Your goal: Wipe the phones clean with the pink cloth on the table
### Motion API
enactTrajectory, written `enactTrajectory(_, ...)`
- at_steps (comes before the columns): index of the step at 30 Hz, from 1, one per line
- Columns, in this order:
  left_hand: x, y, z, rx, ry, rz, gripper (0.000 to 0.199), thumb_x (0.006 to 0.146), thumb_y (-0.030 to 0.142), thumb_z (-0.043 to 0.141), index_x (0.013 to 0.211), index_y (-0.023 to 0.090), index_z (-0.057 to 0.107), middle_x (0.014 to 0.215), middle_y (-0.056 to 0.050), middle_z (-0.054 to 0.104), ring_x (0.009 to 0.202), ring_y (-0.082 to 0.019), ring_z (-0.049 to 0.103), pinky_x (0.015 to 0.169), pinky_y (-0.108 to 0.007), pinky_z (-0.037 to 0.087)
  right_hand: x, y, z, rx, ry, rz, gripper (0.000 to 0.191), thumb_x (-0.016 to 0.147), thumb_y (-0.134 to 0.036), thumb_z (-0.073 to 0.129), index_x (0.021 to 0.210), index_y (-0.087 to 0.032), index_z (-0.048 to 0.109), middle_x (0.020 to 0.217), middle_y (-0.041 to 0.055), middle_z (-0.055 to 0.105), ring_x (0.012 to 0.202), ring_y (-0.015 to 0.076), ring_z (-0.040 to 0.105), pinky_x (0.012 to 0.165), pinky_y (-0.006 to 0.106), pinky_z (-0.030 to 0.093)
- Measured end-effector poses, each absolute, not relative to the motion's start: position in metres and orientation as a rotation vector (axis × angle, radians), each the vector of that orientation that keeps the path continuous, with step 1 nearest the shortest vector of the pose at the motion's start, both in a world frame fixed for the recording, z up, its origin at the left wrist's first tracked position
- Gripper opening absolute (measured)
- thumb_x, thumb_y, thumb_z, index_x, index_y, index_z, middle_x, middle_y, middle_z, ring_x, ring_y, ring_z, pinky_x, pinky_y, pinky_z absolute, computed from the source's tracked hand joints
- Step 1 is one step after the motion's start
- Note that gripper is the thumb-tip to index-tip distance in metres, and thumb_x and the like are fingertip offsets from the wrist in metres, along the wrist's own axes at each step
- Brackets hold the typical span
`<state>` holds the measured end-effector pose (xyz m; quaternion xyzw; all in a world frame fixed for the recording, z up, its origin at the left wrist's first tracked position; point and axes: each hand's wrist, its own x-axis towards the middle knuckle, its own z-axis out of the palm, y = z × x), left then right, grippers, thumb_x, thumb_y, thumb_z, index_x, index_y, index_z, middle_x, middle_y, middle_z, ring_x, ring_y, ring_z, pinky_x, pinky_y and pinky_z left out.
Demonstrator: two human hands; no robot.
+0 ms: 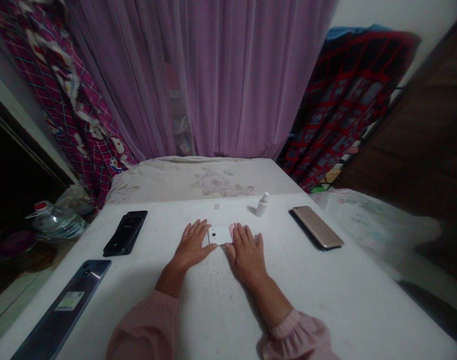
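Observation:
A small white phone (219,234) lies flat on the white tabletop (213,295), between my two hands. My left hand (192,245) rests palm down with spread fingers, its thumb against the phone's left end. My right hand (247,255) lies flat at the other end, fingertips on or beside a pink item (233,230) that is partly hidden. Neither hand visibly grips anything. A small white spray bottle (262,205) stands beyond my right hand, and a gold phone (317,227) lies to its right.
A black phone (125,233) and a blue-grey phone (63,310) lie on the table's left side. A small white scrap (216,206) sits near the far edge. Beyond are a patterned cushion (201,180) and a purple curtain (243,75). A plastic bottle (57,220) stands below the left edge.

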<state>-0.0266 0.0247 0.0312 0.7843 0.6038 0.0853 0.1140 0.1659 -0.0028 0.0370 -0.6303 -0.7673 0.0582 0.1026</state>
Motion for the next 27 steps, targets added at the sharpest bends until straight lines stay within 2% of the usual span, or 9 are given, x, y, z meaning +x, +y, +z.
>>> enactTrajectory(5,-0.029,0.026,0.026,2.309,1.759,0.275,0.058,0.089,0.048,0.052,0.141,0.023,0.041,0.156,-0.008,0.034,0.147,-0.025,0.021,0.120,-0.048,0.013,0.174,-0.005,0.033,-1.954,-2.204,0.139,0.059,0.100,-0.043,0.028,0.150,-0.013,0.030,0.157,0.0140,0.024,0.145,0.0339,0.019,0.112,0.063,0.012)
enactTrajectory(12,-0.028,0.026,0.027,2.310,1.763,0.265,0.059,0.090,0.050,0.051,0.141,0.021,0.042,0.156,-0.009,0.033,0.147,-0.025,0.021,0.120,-0.047,0.013,0.144,-0.021,0.031,-1.565,-2.438,0.228,0.066,0.098,-0.053,0.032,0.152,-0.016,0.025,0.158,0.0095,0.023,0.147,0.0304,0.017,0.116,0.059,0.009)
enactTrajectory(21,-0.028,0.027,0.027,2.314,1.759,0.256,0.060,0.090,0.051,0.051,0.142,0.022,0.041,0.156,-0.008,0.033,0.147,-0.025,0.021,0.120,-0.047,0.013,0.172,-0.013,0.036,-2.008,-2.227,0.174,0.067,0.098,-0.050,0.033,0.152,-0.013,0.023,0.159,0.0156,0.017,0.146,0.0353,0.015,0.111,0.065,0.011)
enactTrajectory(27,-0.030,0.027,0.023,2.335,1.755,0.281,0.059,0.089,0.052,0.051,0.141,0.024,0.041,0.156,-0.007,0.034,0.147,-0.025,0.021,0.120,-0.047,0.013,0.154,-0.023,0.034,-1.789,-2.370,0.248,0.072,0.096,-0.056,0.032,0.153,-0.013,0.022,0.159,0.0127,0.014,0.147,0.0330,0.013,0.114,0.061,0.009)
